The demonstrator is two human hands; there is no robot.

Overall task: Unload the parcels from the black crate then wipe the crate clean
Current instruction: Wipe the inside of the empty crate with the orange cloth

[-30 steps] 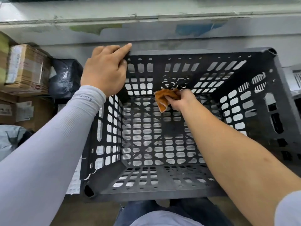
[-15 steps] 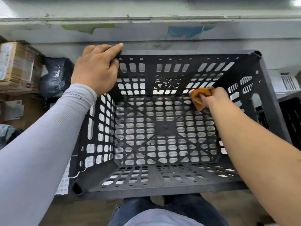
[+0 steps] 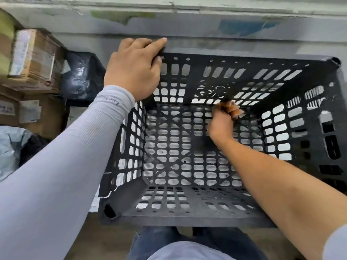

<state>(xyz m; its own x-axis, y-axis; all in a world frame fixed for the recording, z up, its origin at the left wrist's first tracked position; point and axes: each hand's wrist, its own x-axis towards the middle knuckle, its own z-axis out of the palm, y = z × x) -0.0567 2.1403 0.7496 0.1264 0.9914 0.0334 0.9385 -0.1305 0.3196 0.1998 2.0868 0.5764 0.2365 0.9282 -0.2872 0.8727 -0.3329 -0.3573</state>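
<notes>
The black crate [image 3: 206, 211] stands in front of me, its perforated inside holding no parcels. My left hand [image 3: 134, 69] grips the crate's far-left rim corner, fingers curled over the edge. My right hand [image 3: 222, 123] reaches deep inside and holds a bunched orange cloth [image 3: 232, 109] against the bottom where it meets the far wall. The cloth is blurred and partly hidden by my fingers.
Parcels lie to the left of the crate: a brown cardboard box [image 3: 32, 61], a black plastic bag [image 3: 82, 77], more boxes [image 3: 32, 113] below, and a grey mailer bag [image 3: 11, 147]. A pale wall ledge [image 3: 206, 25] runs behind the crate. My jeans [image 3: 187, 243] show below.
My right hand with the cloth swept from the middle of the far wall to the right corner, then back toward the middle. My left hand kept its grip on the rim.
</notes>
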